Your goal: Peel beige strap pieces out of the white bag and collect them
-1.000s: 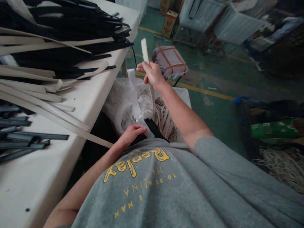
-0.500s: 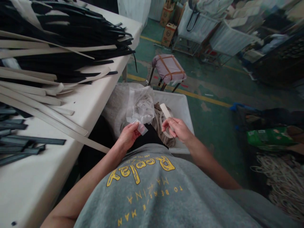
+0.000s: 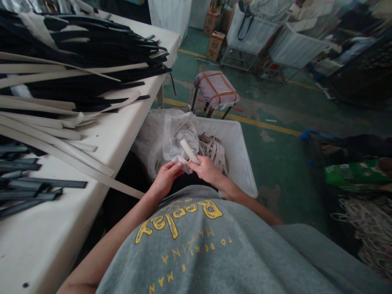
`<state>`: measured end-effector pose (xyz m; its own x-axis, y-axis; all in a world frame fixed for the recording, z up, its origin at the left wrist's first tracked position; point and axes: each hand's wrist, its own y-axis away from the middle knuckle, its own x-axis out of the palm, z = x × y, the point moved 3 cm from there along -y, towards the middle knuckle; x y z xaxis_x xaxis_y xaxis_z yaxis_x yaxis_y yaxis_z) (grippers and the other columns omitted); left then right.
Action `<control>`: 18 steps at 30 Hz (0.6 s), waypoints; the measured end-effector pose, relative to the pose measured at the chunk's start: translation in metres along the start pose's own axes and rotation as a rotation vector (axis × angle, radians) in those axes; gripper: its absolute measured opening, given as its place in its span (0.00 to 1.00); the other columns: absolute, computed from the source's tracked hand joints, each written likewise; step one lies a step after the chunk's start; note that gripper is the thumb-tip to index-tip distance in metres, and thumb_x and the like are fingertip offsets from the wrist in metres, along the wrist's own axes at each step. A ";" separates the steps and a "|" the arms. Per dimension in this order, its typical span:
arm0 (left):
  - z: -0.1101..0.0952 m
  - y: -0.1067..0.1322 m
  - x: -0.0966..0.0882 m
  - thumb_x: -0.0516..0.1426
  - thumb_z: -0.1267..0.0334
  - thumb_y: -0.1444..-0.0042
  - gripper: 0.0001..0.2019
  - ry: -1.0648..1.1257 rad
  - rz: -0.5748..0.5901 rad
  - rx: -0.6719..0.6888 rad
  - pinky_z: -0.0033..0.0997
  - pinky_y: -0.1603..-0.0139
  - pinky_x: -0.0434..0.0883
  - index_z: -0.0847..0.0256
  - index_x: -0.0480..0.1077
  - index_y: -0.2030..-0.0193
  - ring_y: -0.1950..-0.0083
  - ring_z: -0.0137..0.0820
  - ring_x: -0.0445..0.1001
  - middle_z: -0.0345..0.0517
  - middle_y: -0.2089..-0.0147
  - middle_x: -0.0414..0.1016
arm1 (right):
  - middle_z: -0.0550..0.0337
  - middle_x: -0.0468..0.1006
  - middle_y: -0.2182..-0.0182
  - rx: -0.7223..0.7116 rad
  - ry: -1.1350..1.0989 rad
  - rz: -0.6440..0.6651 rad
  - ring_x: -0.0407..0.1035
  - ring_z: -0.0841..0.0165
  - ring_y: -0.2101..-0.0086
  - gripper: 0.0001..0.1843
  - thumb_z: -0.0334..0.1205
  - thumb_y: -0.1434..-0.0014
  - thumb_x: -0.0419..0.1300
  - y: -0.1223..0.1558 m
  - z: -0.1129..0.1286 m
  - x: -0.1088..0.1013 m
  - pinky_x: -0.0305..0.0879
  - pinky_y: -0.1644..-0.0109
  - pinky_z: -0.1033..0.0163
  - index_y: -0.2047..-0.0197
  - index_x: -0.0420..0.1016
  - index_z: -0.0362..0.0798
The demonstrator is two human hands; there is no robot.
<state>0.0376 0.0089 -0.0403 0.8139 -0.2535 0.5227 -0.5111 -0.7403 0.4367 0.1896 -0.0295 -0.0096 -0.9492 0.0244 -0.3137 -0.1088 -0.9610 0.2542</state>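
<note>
My left hand (image 3: 167, 176) pinches the edge of a clear plastic bag (image 3: 174, 143) in front of my body. Close beside it, my right hand (image 3: 206, 169) is closed around a flat cream strip (image 3: 189, 151) whose free end points up and to the left over the bag. The fingertips of both hands nearly meet at the bag's edge; whether the right fingers also grip the plastic I cannot tell. Behind my right hand, a pile of beige strips (image 3: 216, 149) lies in a white plastic bin (image 3: 241, 159).
On the left stands a white table (image 3: 122, 134) with black strips (image 3: 92, 45) and long cream strips (image 3: 58, 136); one cream strip overhangs its edge by my left forearm. A padded stool (image 3: 217, 87) stands ahead. Carts (image 3: 251, 32) and cardboard boxes (image 3: 216, 45) are farther back.
My right hand has moved left with the cream strip, from over the bin to beside my left hand at the bag. The left hand has stayed nearly in place.
</note>
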 end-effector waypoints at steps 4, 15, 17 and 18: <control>0.002 -0.003 0.000 0.72 0.51 0.60 0.19 -0.069 -0.031 -0.014 0.27 0.62 0.71 0.66 0.78 0.69 0.67 0.29 0.75 0.46 0.69 0.79 | 0.64 0.74 0.79 -0.011 -0.037 -0.035 0.59 0.76 0.86 0.19 0.56 0.37 0.57 -0.002 -0.002 0.000 0.53 0.83 0.69 0.69 0.70 0.48; -0.006 -0.013 -0.011 0.69 0.60 0.51 0.12 0.233 -0.266 -0.125 0.24 0.67 0.74 0.63 0.72 0.67 0.70 0.26 0.77 0.42 0.70 0.78 | 0.61 0.77 0.77 -0.026 0.270 0.168 0.67 0.71 0.78 0.22 0.48 0.31 0.49 0.050 0.020 -0.013 0.61 0.69 0.66 0.73 0.70 0.48; -0.006 -0.013 -0.010 0.69 0.61 0.51 0.12 0.253 -0.261 -0.131 0.24 0.67 0.74 0.63 0.72 0.67 0.71 0.25 0.77 0.41 0.71 0.78 | 0.61 0.77 0.77 -0.016 0.316 0.187 0.69 0.70 0.75 0.20 0.46 0.32 0.50 0.053 0.019 -0.009 0.61 0.66 0.65 0.73 0.70 0.48; -0.005 -0.013 -0.010 0.70 0.61 0.51 0.13 0.256 -0.252 -0.132 0.24 0.67 0.74 0.63 0.72 0.67 0.72 0.25 0.77 0.41 0.71 0.78 | 0.61 0.78 0.77 -0.007 0.322 0.197 0.69 0.70 0.75 0.19 0.45 0.32 0.50 0.053 0.017 -0.006 0.61 0.65 0.65 0.73 0.70 0.48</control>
<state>0.0348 0.0238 -0.0470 0.8320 0.1023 0.5453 -0.3484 -0.6687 0.6569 0.1849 -0.0755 0.0213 -0.8102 -0.2478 -0.5311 0.0696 -0.9405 0.3326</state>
